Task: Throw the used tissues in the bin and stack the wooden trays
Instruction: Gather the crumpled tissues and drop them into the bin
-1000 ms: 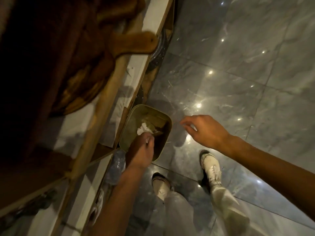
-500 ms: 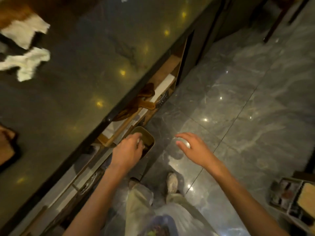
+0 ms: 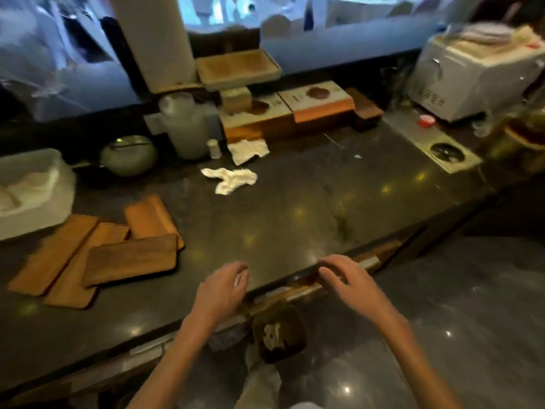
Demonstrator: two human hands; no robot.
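Dark counter (image 3: 309, 208) holds tissues (image 3: 230, 178) and wooden trays (image 3: 97, 252).

A broad bare stretch of dark stone bench (image 3: 295, 219) runs from its front edge back to two crumpled tissues (image 3: 230, 178), open to a reach from the front. On the left, overlapping wooden trays (image 3: 129, 259) and a white plastic tub (image 3: 35, 190) behind them fill the surface. Close behind the tissues stand a cloudy jug (image 3: 187, 128), a small shaker (image 3: 214, 149) and a row of boxes (image 3: 318, 103). An open bin (image 3: 296, 323) sits on the floor just below the front edge.
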